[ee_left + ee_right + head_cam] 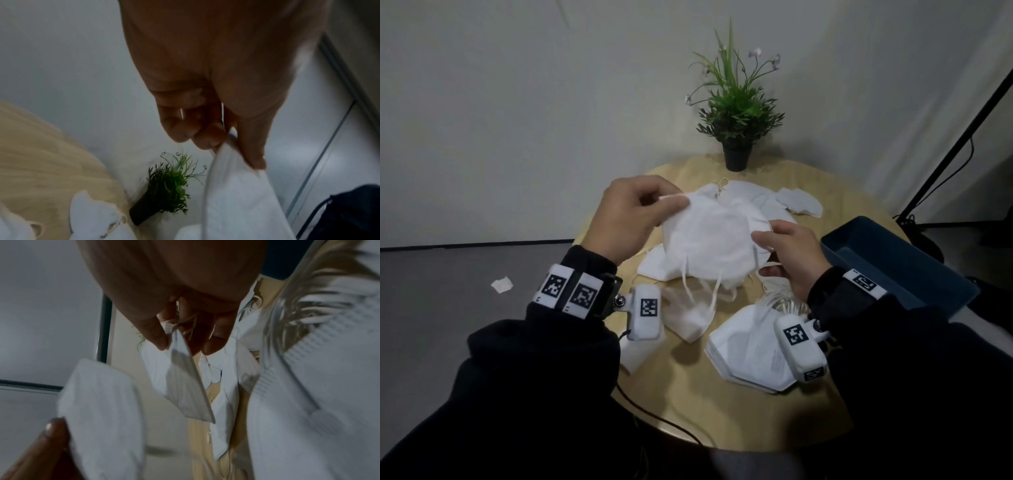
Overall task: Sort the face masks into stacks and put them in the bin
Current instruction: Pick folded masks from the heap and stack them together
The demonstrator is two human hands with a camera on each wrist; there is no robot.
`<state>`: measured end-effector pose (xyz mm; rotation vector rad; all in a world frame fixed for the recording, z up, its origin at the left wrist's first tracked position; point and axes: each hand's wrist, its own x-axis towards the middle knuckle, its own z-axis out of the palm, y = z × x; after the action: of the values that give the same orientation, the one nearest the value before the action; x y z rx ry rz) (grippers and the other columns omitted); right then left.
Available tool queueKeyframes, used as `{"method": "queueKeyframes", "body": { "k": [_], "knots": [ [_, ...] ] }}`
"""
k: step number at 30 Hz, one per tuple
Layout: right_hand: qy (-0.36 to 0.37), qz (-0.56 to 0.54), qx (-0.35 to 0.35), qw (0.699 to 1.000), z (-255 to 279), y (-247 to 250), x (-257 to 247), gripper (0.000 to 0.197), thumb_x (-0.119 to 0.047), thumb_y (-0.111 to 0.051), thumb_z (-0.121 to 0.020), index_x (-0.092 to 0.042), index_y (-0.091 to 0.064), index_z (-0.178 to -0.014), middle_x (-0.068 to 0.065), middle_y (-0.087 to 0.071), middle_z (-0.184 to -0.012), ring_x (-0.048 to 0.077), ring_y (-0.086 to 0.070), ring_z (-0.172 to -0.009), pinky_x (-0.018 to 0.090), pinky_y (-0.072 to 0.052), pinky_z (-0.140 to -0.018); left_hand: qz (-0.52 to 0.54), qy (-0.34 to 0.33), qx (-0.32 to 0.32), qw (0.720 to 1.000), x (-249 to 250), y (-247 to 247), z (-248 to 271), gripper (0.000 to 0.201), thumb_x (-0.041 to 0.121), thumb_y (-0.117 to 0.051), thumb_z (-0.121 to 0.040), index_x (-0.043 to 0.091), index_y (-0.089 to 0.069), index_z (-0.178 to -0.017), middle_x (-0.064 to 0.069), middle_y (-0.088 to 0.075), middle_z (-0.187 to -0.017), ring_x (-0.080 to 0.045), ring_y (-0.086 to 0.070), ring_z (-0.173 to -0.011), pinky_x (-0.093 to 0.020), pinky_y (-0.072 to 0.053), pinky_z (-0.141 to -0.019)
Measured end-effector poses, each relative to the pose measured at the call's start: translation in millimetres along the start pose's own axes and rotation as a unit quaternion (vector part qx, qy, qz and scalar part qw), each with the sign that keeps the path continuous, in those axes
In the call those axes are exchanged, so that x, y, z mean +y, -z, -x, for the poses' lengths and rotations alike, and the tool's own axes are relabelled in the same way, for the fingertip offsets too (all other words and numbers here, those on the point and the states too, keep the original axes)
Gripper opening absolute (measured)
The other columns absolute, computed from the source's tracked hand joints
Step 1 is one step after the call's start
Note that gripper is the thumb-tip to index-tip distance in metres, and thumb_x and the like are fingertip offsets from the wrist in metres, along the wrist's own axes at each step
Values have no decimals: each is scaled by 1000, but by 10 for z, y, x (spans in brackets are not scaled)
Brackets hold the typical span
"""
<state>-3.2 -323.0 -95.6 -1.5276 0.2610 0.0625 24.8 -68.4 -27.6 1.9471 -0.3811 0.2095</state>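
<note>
Up above the table, the left hand (630, 216) pinches the top left edge of a white, rounded, folded fabric face mask (709, 240) between thumb and curled fingers; the left wrist view shows the thumb (252, 146) pressed down on the white cloth (236, 194) against the fingertips. At about four o'clock from it, the right hand (791, 257) pinches the opposite edge of the same mask, and the right wrist view shows thumb and fingers (158, 332) closed on a ribbed corner of it (185, 378). Held between both hands, the mask is lifted above the table, its white ear loops (702, 291) dangling toward six o'clock.

Under and beyond the held mask, a loose heap of white masks (756, 202) lies around the middle of the round pale wooden table (688, 387), spreading toward one o'clock. At five o'clock from the hands, a neat stack of flat, white, angular folded masks (750, 346) sits near the table's front edge. One more crumpled white mask (688, 315) lies at six o'clock, just beside that stack.

At three o'clock, the dark blue rectangular plastic bin (914, 253) stands on the table's right edge. At twelve o'clock, a green artificial plant in a small black pot (736, 157) stands at the far rim. A scrap of white material (501, 284) lies on the grey floor at nine o'clock.
</note>
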Motion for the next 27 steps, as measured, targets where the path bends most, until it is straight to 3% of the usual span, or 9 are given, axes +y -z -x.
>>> {"method": "queueKeyframes", "body": {
  "k": [2, 4, 9, 11, 15, 18, 20, 22, 27],
  "knots": [
    [3, -2, -8, 1000, 16, -17, -7, 15, -13, -69, -96, -20, -73, -83, -5, -65, -75, 15, -61, -68, 31, -52, -60, -28, 13, -72, 997, -29, -24, -9, 9, 23, -83, -88, 20, -79, -81, 3, -69, -69, -9, -58, -66, -25, -45, -65],
    [6, -11, -14, 1000, 24, -30, -4, 14, -11, -69, -96, -17, -70, -83, 3, -63, -80, 19, -62, -70, 31, -54, -58, -51, 37, -99, 993, -54, -31, -13, 10, 24, -84, -87, 20, -78, -80, 6, -66, -63, -10, -55, -60, -25, -44, -61],
    [2, -39, 5, 999, -6, -48, -6, 12, -6, -70, -94, -14, -64, -87, 4, -56, -84, 20, -59, -69, 46, -66, -71, 89, 122, -18, 988, -90, 7, -39, 12, 10, -79, -90, 0, -72, -88, -14, -67, -74, -23, -60, -57, -30, -55, -53],
    [-7, -51, 14, 999, -11, -35, -9, 4, -6, -69, -95, -6, -66, -95, 9, -57, -92, 26, -61, -76, 47, -66, -71, 163, 173, 5, 971, -113, 30, -35, 9, 5, -76, -91, 3, -68, -93, -11, -67, -79, -22, -67, -60, -28, -60, -56],
    [-24, -102, 11, 994, -30, -16, 18, 28, -5, -69, -97, 7, -60, -121, 18, -62, -108, 39, -70, -93, 41, -65, -70, 286, 219, 1, 933, -94, -3, -19, 13, 0, -69, -94, 7, -65, -104, -9, -74, -89, -20, -76, -67, -25, -62, -59],
    [-38, -137, 0, 990, -13, -61, 0, 9, -1, -66, -98, -4, -63, -106, 16, -65, -108, 37, -71, -94, 45, -65, -73, 339, 232, -27, 911, 4, -188, 32, 11, 1, -64, -97, 10, -64, -103, -4, -78, -84, -17, -76, -67, -23, -61, -56],
    [-38, -164, -4, 986, 7, -107, -1, 11, 2, -61, -99, -2, -64, -109, 17, -68, -109, 33, -70, -88, 43, -65, -68, 303, 239, -58, 921, 25, -362, 94, 10, 1, -67, -96, 10, -62, -96, 1, -73, -70, -16, -74, -61, -26, -63, -57],
    [-21, -173, -20, 985, 31, -155, -6, 25, 1, -54, -103, -3, -65, -125, 16, -75, -116, 33, -76, -92, 41, -65, -66, 248, 250, -66, 934, -18, -491, 133, 16, 4, -74, -92, 12, -60, -90, 6, -66, -62, -16, -72, -59, -28, -62, -56],
    [-21, -194, -73, 978, 112, -157, -81, 23, -5, -60, -102, -14, -72, -120, 11, -79, -114, 27, -77, -91, 40, -67, -66, 84, 190, -6, 978, -180, -510, 58, 21, 17, -87, -82, 18, -66, -81, 11, -60, -67, -6, -57, -63, -19, -44, -60]
  ]
}}
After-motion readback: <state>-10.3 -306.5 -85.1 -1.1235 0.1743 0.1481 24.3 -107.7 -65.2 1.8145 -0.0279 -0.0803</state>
